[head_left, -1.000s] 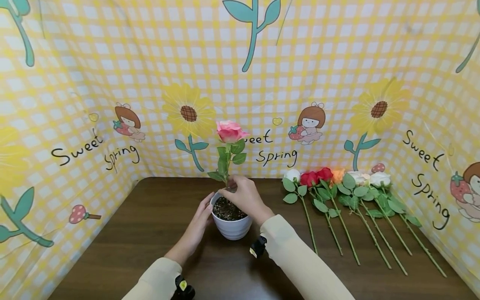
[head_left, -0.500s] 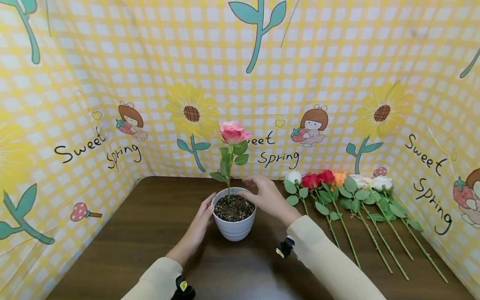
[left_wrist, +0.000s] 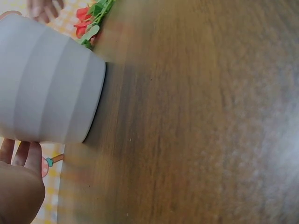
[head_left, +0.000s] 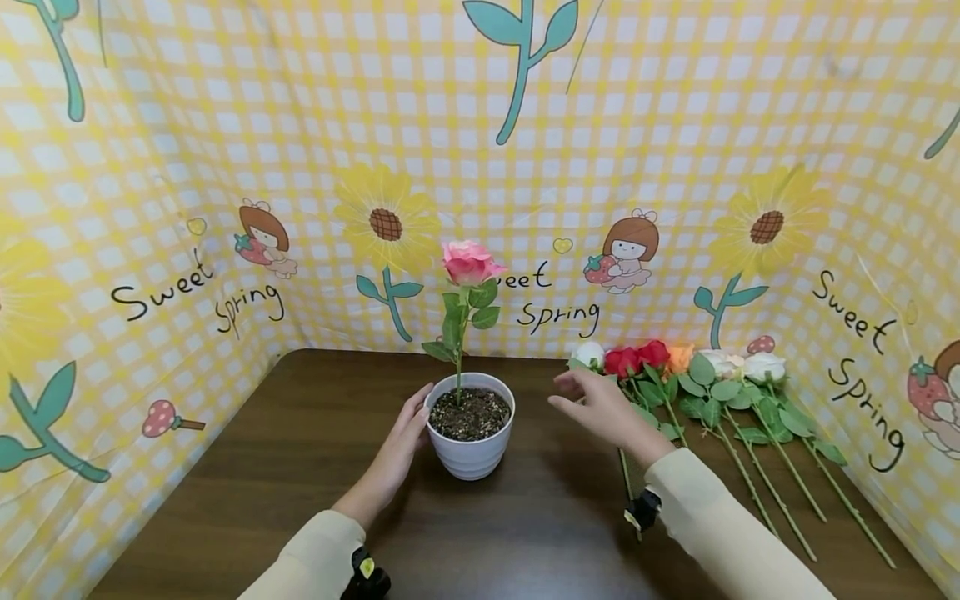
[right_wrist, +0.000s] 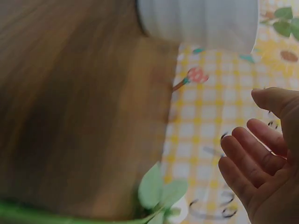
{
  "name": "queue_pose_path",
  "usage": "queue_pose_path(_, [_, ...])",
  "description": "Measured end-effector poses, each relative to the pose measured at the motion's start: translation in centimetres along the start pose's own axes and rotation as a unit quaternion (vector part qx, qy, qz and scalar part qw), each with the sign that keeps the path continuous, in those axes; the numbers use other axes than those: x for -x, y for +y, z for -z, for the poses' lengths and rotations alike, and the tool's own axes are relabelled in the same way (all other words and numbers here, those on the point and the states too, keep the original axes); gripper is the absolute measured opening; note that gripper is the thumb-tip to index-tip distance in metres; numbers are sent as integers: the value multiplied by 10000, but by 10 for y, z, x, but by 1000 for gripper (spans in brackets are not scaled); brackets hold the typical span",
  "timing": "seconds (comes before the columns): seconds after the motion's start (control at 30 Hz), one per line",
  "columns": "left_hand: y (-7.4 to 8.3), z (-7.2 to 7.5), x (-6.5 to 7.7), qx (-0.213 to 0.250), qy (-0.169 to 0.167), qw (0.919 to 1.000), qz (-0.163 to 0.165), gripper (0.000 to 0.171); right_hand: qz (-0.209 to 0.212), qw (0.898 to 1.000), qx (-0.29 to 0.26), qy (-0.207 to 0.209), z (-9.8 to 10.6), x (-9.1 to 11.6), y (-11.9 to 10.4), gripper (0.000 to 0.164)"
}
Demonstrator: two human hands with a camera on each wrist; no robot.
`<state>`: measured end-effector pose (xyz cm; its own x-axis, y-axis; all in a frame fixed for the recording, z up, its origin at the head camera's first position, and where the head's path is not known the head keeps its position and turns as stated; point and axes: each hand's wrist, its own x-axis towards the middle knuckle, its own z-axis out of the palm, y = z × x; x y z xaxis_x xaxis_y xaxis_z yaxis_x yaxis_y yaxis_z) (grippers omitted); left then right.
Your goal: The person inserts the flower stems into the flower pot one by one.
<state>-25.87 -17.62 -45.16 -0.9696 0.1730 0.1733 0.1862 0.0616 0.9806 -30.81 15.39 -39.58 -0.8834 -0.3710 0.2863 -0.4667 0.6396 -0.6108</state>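
Pink rose (head_left: 453, 321) stood in pot (head_left: 470, 457); only head view showed its bloom (head_left: 471, 264). Left hand (head_left: 392, 458) touched pot's left side, fingers straight. Right hand (head_left: 603, 410), fingers loosely extended, hung right of pot, partly blocking other roses (head_left: 724, 390).

The potted rose (head_left: 471, 265) was pink, its flowerpot (head_left: 471, 457) whitish, the worktop (head_left: 315, 433) brown with wood grain, the sleeves (head_left: 712, 508) cream, the backdrop cloth (head_left: 660, 125) yellow-and-white checked.
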Motion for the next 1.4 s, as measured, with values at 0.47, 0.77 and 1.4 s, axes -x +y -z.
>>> queue_pose_path(0.47, [0, 1, 1, 51, 9, 10000, 24, 50, -702, 9969, 345, -68, 13, 45, 63, 35])
queue_pose_path(0.77, [-2, 1, -1, 83, -5, 10000, -23, 49, -1352, 9898, 46, -456, 12, 67, 77, 44])
queue_pose_path(1.4, [-1, 0, -1, 57, 22, 10000, 13, 53, -2171, 9705, -677, -800, 4, 65, 79, 18])
